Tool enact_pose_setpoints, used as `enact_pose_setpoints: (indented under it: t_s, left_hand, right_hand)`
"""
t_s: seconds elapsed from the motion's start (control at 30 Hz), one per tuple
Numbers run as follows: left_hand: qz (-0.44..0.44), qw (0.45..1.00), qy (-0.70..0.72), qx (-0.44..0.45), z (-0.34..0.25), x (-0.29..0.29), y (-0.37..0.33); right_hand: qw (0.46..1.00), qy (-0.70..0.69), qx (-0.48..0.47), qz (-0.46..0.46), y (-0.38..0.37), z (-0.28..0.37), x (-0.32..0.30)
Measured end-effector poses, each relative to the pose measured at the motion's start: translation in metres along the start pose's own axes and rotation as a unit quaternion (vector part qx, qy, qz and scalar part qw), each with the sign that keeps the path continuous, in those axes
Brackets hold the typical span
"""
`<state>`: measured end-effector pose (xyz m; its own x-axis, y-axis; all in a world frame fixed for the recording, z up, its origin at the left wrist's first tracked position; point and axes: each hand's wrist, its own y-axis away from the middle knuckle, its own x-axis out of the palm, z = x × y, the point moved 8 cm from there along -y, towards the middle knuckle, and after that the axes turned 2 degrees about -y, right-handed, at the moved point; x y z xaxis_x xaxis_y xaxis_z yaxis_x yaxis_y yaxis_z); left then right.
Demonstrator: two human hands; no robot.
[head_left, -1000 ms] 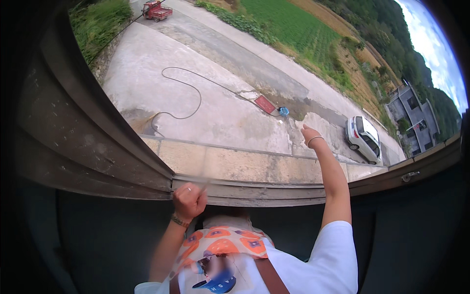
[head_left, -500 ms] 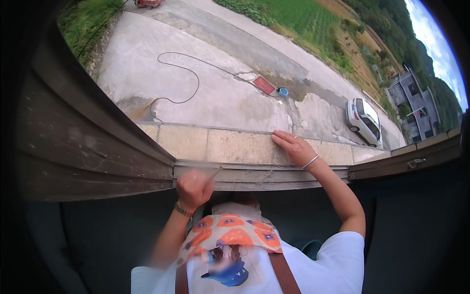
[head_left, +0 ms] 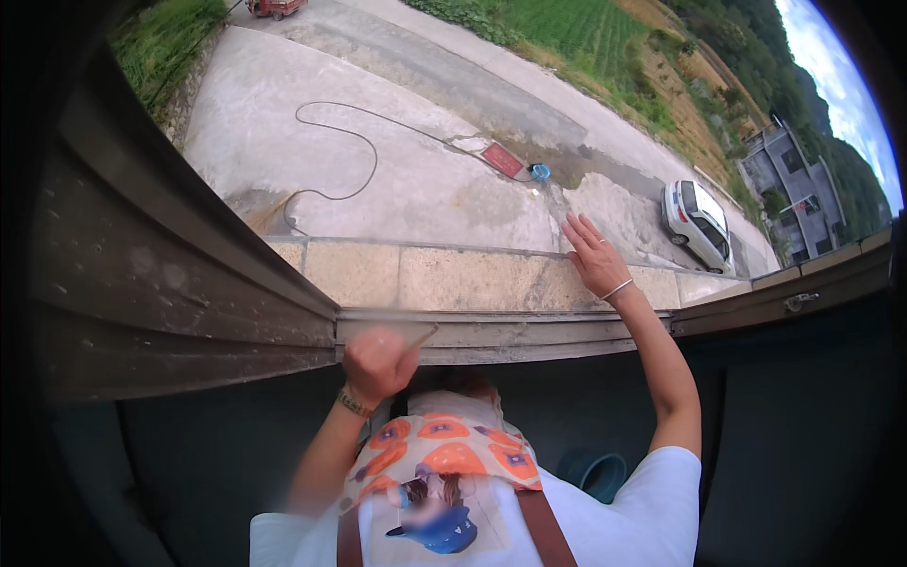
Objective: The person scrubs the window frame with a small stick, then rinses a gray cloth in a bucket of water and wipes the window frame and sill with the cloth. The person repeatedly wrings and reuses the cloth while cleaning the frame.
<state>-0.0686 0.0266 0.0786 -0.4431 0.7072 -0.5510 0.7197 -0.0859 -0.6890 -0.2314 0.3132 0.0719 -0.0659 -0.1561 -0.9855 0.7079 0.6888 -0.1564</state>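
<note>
My left hand (head_left: 378,364) is curled into a blurred fist just above the grey window frame track (head_left: 529,331). A thin pale sliver sticks out of the fist toward the right; I cannot tell whether it is a finger or a small stick. My right hand (head_left: 593,257) reaches out through the window opening with its fingers spread and nothing in it. It hovers over the outer tan stone ledge (head_left: 425,276), and a thin bangle circles the wrist. My white shirt and an orange patterned chest piece fill the bottom of the view.
Far below lie a concrete yard with a looping hose (head_left: 340,161), a red flat thing (head_left: 503,159), a blue bucket (head_left: 540,172) and a white car (head_left: 699,222). A window latch (head_left: 798,300) sits at the right. Inside, a teal basin (head_left: 593,472) stands by the dark wall.
My right hand dropped onto the stone ledge half a second ago and has now lifted off it with fingers spread. My left fist stays by the frame track, shaking.
</note>
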Motion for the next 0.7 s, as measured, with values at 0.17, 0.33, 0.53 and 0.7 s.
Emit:
enact_pose_setpoints:
  t_s: [0.17, 0.33, 0.53, 0.7]
  left_hand:
    - [0.0, 1.0, 0.001, 0.003, 0.002, 0.001, 0.0]
    - [0.005, 1.0, 0.0, 0.001, 0.003, 0.003, 0.001]
    - [0.001, 1.0, 0.006, 0.005, 0.0, 0.003, 0.002]
    - [0.008, 1.0, -0.001, 0.005, 0.0, 0.001, 0.0]
  right_hand:
    - [0.981, -0.09, -0.118, 0.128, -0.008, 0.05, 0.022]
    - [0.996, -0.073, 0.034, 0.03, -0.01, 0.002, -0.002]
    - [0.994, 0.105, 0.03, -0.001, 0.033, -0.023, -0.001]
    - [0.989, -0.121, -0.009, -0.081, 0.03, 0.033, -0.05]
